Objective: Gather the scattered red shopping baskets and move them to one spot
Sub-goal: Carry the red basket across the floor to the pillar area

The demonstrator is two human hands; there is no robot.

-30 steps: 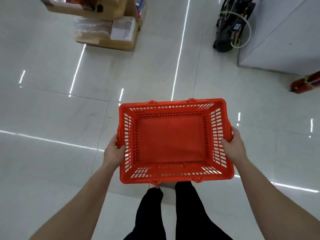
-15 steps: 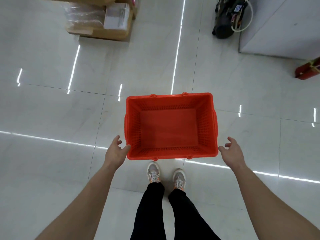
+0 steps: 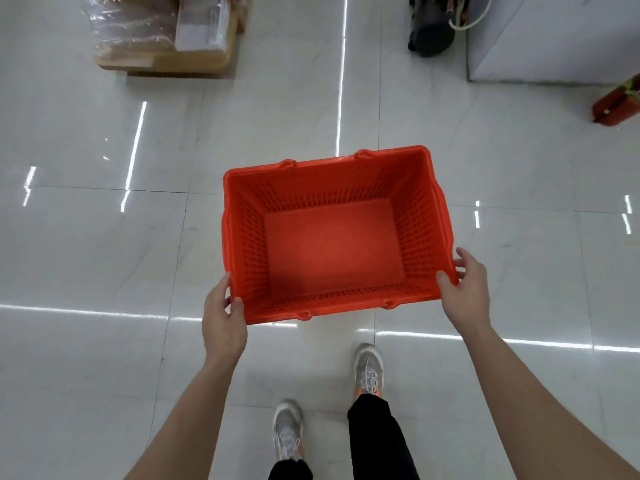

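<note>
One empty red shopping basket point(image 3: 417, 216) is in front of me over the white tiled floor, open side up and turned slightly clockwise. My left hand point(image 3: 223, 320) grips its near left corner, thumb over the rim. My right hand point(image 3: 465, 292) grips the near right corner, thumb on the rim and fingers spread along the outer wall. Whether the basket rests on the floor or is lifted off it, I cannot tell. No other red basket is in view.
Plastic-wrapped cardboard boxes point(image 3: 162, 32) sit at the far left. A black machine with a hose point(image 3: 433, 32) stands beside a white counter base point(image 3: 554, 39) at the far right. A red fire extinguisher point(image 3: 616, 102) lies at the right edge. My shoes point(image 3: 369, 368) are just behind the basket.
One second ago I carried the basket; half a second ago it stood on the floor with both hands open beside it. Now both hands grip its near corners and it has turned slightly.
</note>
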